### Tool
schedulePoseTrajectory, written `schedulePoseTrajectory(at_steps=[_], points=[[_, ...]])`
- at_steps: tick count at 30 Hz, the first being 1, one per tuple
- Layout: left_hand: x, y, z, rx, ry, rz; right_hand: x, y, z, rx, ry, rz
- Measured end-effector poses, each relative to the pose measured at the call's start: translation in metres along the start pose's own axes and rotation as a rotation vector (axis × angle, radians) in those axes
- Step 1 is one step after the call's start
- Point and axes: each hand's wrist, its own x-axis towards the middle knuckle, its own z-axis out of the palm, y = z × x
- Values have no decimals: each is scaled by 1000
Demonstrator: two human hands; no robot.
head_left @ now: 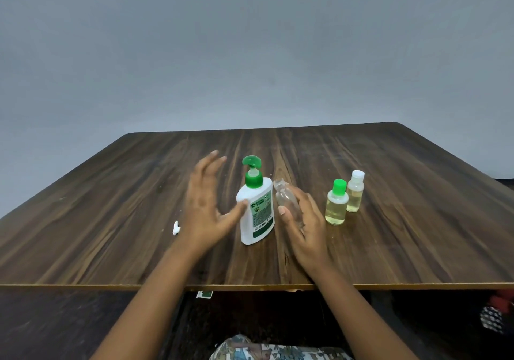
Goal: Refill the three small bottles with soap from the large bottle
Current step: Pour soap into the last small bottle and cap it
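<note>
Down at six o'clock, nearest the camera, a patterned cloth (267, 350) peeks into view. Just above it runs the front edge of the dark wooden table (83, 270), with a green-and-white scrap (204, 293) tucked under that edge.

Both bare forearms reach in over the edge. The right hand (304, 229) is wrapped round the clear small bottle (288, 201): thumb across its front, fingers curled behind. The bottle is tilted, neck pointing to eleven o'clock, and looks empty. I can't tell whether its top is capped.

The left hand (205, 206) is spread wide, fingers straight and a bit blurred, holding nothing. Its thumb tip is right at the left flank of the large bottle (257, 212).

That large bottle, white with a green pump, stands upright mid-table between the two hands. At its nine o'clock, past the left wrist, lies a white scrap (176, 227).

At three o'clock, beyond the right hand, the green-capped small bottle (337, 206) stands upright, holding yellowish liquid. Just behind it at one o'clock, close beside it, stands the white-capped small bottle (355, 193), also part full of yellowish liquid.

Bare tabletop runs on to twelve o'clock, then a plain grey wall (250, 54).
</note>
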Motion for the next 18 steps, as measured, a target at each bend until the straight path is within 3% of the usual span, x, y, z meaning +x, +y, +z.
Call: schedulePoseTrajectory(at_steps=[3, 6, 18], points=[[15, 17, 12, -98, -179, 123, 1, -15, 12, 88, 70, 4], [22, 20, 21, -130, -258, 128, 1, -27, 22, 133, 67, 39], [18, 19, 39, -88, -123, 79, 0, -27, 20, 138, 169, 17]])
